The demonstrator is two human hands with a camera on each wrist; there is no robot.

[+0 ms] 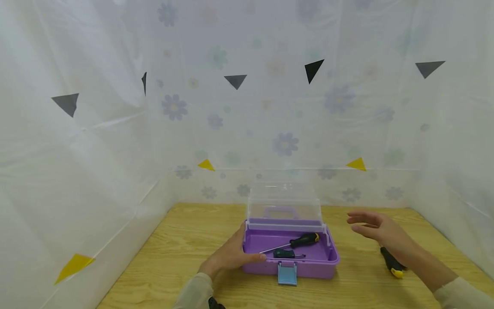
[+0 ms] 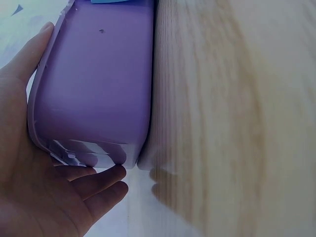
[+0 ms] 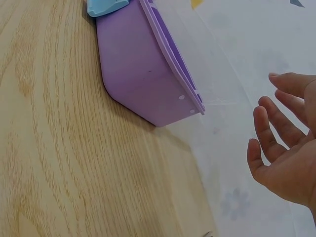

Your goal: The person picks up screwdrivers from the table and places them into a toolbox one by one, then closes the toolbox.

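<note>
While your left hand [image 1: 227, 257] lies flat against the purple toolbox [image 1: 289, 255] at its 9 o'clock end, fingers straight along the wall and thumb over the front corner, keep that pressure steady; it looks like the only thing stopping the light box from sliding on the wooden table [image 1: 185, 240]. Your right hand [image 1: 380, 231] hovers off the box's 3 o'clock side, fingers spread and relaxed, holding nothing and touching nothing. The clear lid [image 1: 284, 201] stands upright at 12 o'clock, and the blue latch [image 1: 287, 273] hangs open at 6 o'clock.

Inside the tray lie a black-and-yellow screwdriver [image 1: 293, 241] and, just in front of it, a smaller dark tool [image 1: 287, 254] too small to name. Another black-and-yellow handled tool [image 1: 391, 262] rests on the table under your right wrist, at about 4 o'clock from the box and well apart from it.

If that loose tool is your concern, my judgement is to drop the right hand straight down and take the handle near its middle. Mind the standing lid with your forearm; a knock could tip it shut.
</note>
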